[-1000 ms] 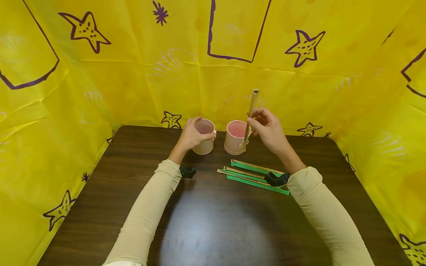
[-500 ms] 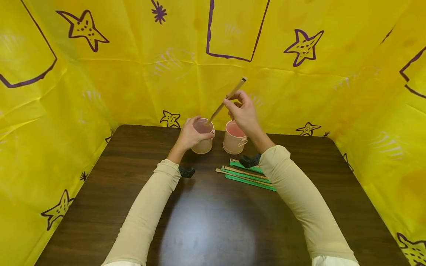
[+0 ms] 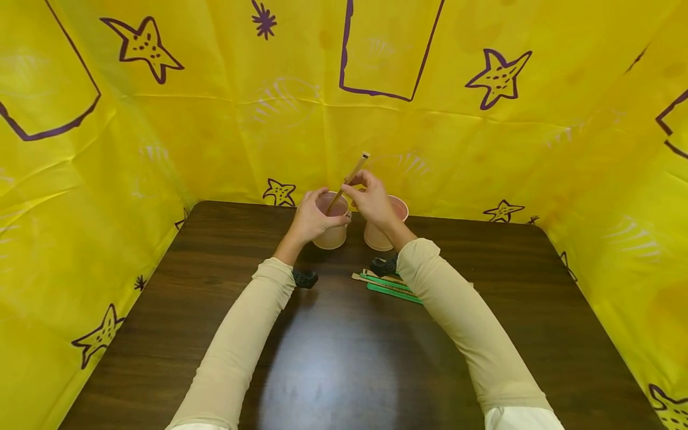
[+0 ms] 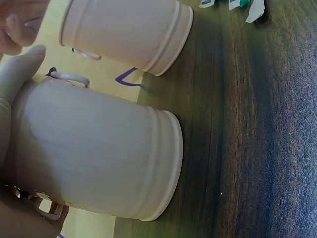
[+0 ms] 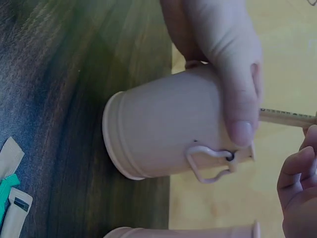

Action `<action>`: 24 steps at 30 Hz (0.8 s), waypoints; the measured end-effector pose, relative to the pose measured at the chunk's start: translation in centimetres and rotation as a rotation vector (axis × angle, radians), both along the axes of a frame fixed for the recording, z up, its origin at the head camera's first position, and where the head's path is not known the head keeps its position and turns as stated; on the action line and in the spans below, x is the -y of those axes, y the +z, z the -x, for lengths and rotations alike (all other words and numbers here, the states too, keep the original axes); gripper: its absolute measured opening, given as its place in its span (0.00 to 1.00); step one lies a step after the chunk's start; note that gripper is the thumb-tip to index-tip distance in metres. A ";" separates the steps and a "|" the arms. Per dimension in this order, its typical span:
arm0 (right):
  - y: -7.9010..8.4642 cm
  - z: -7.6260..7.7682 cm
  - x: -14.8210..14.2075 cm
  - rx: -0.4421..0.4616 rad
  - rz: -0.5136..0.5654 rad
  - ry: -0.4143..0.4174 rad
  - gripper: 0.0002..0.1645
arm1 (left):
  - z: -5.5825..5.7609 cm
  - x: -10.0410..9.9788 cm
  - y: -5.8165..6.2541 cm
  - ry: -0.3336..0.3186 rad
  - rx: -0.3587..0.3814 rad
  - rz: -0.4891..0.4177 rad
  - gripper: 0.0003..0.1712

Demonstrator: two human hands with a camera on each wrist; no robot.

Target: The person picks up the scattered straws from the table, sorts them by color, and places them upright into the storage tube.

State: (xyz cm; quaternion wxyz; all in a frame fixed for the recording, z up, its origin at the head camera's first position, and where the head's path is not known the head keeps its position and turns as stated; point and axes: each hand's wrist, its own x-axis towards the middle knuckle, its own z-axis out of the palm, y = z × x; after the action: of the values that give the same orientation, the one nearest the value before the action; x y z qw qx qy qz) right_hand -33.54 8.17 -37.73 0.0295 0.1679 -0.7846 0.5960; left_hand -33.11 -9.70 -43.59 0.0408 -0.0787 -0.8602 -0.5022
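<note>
My left hand (image 3: 313, 218) grips the rim of the left pale pink pail (image 3: 329, 240), thumb across the near side. The right wrist view shows its small wire side handle (image 5: 210, 161). A slim tan stick (image 3: 358, 166) with printed lettering, apparently in a paper wrapper, slants down into this pail's mouth. My right hand (image 3: 373, 203) pinches it partway along, just above the rim; its lower end is inside the pail. A matching pink pail (image 3: 378, 237) stands to the right, partly hidden behind my right hand and wrist.
Several tan and green slim sticks (image 3: 395, 291) lie on the dark wood table (image 3: 226, 334), partly under my right forearm. A yellow sheet (image 3: 215, 137) with purple drawings stands behind the table and along its sides. Dark bands are on both wrists.
My right hand has moved left from beside the right pail, bringing the stick over the left pail and lowering its end inside. My left hand stays on the left pail.
</note>
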 end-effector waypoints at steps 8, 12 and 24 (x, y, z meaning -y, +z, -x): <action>-0.5 -0.3 -0.2 0.058 -0.030 0.002 0.20 | -0.2 -0.2 0.1 0.014 -0.009 0.023 0.60; -0.5 -0.7 -1.2 0.104 -0.035 0.017 0.27 | -0.1 -0.1 0.0 0.024 -0.007 0.028 0.59; 0.6 -3.5 -6.7 0.069 -0.266 0.009 0.29 | -0.2 -0.2 0.2 0.012 0.009 0.008 0.59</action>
State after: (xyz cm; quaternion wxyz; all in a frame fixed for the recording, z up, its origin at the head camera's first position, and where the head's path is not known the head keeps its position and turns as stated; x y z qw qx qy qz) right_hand -30.03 14.88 -37.13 -0.0225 0.1533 -0.8565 0.4924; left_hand -32.86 -9.47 -43.43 0.0396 -0.0712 -0.8629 -0.4988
